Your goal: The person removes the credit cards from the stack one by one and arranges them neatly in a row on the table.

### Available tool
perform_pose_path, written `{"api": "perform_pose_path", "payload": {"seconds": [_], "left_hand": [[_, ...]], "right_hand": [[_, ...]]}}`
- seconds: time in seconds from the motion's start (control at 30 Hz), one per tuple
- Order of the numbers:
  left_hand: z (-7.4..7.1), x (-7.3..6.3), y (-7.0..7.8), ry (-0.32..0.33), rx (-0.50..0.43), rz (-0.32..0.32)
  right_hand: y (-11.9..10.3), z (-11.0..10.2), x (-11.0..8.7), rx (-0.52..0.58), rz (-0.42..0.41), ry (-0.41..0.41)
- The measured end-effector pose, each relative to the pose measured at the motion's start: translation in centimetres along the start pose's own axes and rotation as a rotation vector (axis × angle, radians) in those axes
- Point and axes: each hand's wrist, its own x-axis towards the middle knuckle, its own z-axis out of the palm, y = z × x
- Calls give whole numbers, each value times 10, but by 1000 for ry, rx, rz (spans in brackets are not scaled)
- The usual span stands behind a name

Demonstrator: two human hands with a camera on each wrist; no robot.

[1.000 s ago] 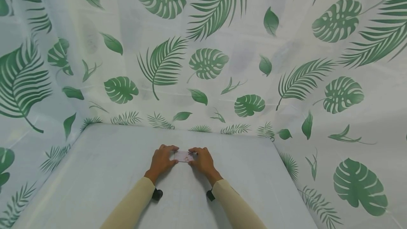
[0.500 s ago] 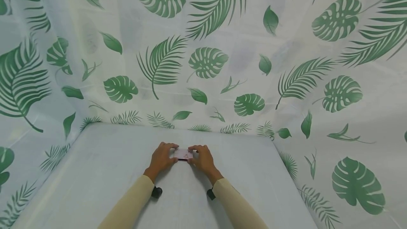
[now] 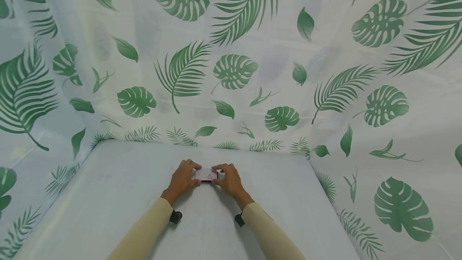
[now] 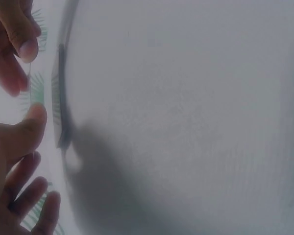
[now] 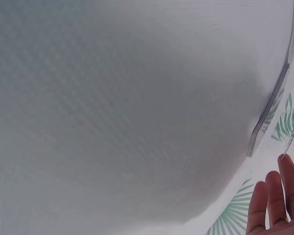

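In the head view, a small pale pink card (image 3: pixel 206 174) with a faint printed pattern spans the gap between my two hands. My left hand (image 3: pixel 182 179) pinches its left end between thumb and fingers; my right hand (image 3: pixel 230 180) pinches the right end. From the wrists, the card shows edge-on as a thin sheet (image 5: pixel 289 143), raised off the table. Beneath it on the table lies a flat rectangular block (image 4: pixel 58 98), whose side shows fine layered lines in the right wrist view. Its dark edge peeks out below and right of the card in the head view.
A white-covered table (image 3: pixel 119 196) extends around both hands. Behind and to the sides hang white sheets (image 3: pixel 281 71) printed with green leaves. Each wrist carries a small black camera (image 3: pixel 175 216) below its sleeve cuff.
Both hands have risen slightly with the card and shifted a little to the left. A dark edge of the block has come into sight under the card.
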Motion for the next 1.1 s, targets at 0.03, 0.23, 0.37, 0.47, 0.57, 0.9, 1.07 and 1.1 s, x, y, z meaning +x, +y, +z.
{"api": "perform_pose_path", "payload": {"seconds": [0.03, 0.23, 0.37, 0.47, 0.57, 0.9, 1.07, 1.1], "left_hand": [[-1, 0, 0, -5, -1, 0], [-4, -2, 1, -11, -1, 8], [-6, -4, 1, -8, -4, 17], [-8, -6, 1, -5, -1, 27], [-9, -8, 1, 3, 11, 38], [-16, -13, 2, 13, 42, 39], [-16, -16, 0, 13, 43, 49], [-17, -16, 0, 12, 39, 48]], "right_hand": [[0, 0, 0, 5, 0, 1], [1, 1, -1, 6, 16, 6], [3, 2, -1, -5, 25, 4], [2, 1, -2, 3, 29, -1], [1, 0, -3, 17, 30, -1], [-3, 1, -7, 16, 43, 15], [-5, 1, -9, 30, 32, 24], [-6, 1, -9, 32, 26, 28]]}}
